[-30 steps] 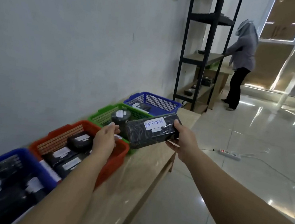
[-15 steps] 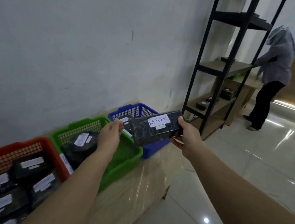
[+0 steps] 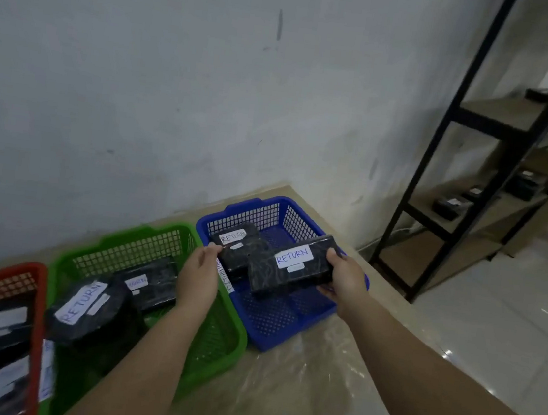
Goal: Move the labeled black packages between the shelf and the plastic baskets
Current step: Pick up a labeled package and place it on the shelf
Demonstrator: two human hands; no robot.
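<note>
The right hand (image 3: 343,278) grips one long black wrapped package labelled RETURN (image 3: 287,267) over the blue plastic mesh basket (image 3: 273,314). The left hand (image 3: 198,275), fingers loosely curled, touches a second black package (image 3: 236,247) lying inside. The green plastic basket (image 3: 219,335) holds two more.

Pale scuffed wall (image 3: 144,70) fills the back. Wooden bench top (image 3: 296,382) under glossy clear film runs along it. Right: white tiled floor (image 3: 491,337), glare spots. A cable (image 3: 397,231) low by the wall corner.
</note>
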